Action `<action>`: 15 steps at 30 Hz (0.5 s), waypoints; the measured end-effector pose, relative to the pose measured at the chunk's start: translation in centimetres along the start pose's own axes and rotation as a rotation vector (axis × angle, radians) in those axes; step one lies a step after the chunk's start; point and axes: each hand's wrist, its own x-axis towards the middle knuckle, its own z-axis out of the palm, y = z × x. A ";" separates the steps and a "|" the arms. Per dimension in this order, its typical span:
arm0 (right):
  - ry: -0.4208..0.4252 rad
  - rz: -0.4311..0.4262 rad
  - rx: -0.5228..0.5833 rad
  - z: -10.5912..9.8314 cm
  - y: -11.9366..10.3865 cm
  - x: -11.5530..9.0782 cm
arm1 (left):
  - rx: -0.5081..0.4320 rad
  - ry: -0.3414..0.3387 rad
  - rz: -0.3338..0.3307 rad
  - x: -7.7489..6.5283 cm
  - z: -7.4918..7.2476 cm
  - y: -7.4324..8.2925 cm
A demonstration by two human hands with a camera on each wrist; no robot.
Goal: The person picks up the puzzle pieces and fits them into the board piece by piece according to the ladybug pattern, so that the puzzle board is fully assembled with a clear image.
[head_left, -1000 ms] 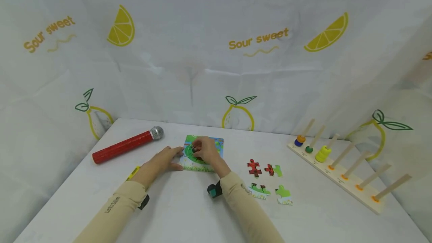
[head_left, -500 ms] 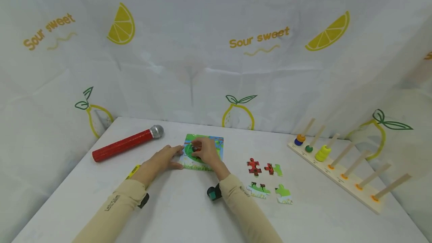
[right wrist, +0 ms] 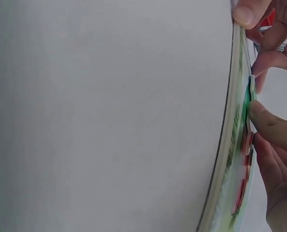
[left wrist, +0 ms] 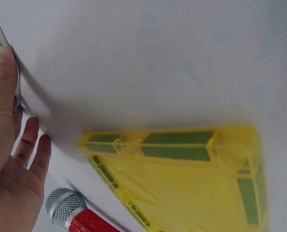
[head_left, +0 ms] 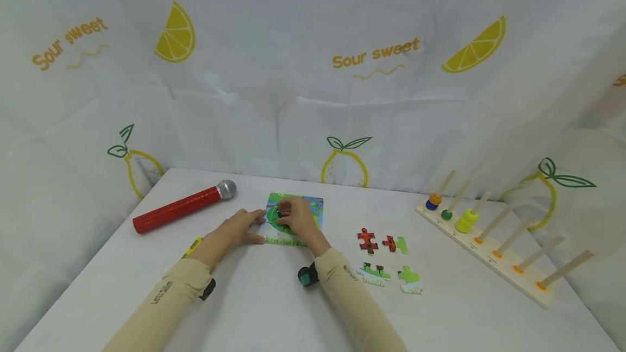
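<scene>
A square puzzle board [head_left: 283,240] with a green leaf and grass picture lies near the middle of the table. My left hand [head_left: 236,231] touches its left side, thumb and fingers spread apart along the edge. Over the leaf picture, my right hand [head_left: 301,220] pinches a puzzle piece [right wrist: 247,104] between thumb and fingers, low against the board. The right fingers cover most of that piece in the head view. In the right wrist view the board appears nearly edge-on, with red and green piece edges standing slightly proud of it.
Several loose pieces, among them a red ladybug piece [head_left: 367,240] and a green one [head_left: 409,280], lie right of the board. A pegged counting stand [head_left: 489,257] is far right. A red microphone [head_left: 181,211] and a yellow plastic case [left wrist: 187,169] are on the left.
The right fingers shift slightly over the leaf, and the dark and red part of the piece is more covered. The left hand stays at the board's edge.
</scene>
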 end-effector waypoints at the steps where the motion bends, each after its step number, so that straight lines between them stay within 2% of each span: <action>1: 0.011 0.007 0.022 0.0 0.0 0.0 | 0.003 -0.002 -0.001 0.0 0.0 0.0; 7: 0.076 0.062 0.152 0.4 0.5 -0.3 | 0.010 0.002 0.011 -0.2 0.1 0.0; 15: 0.084 0.105 0.167 0.4 0.6 -0.1 | 0.084 -0.002 -0.008 -0.1 -0.2 0.6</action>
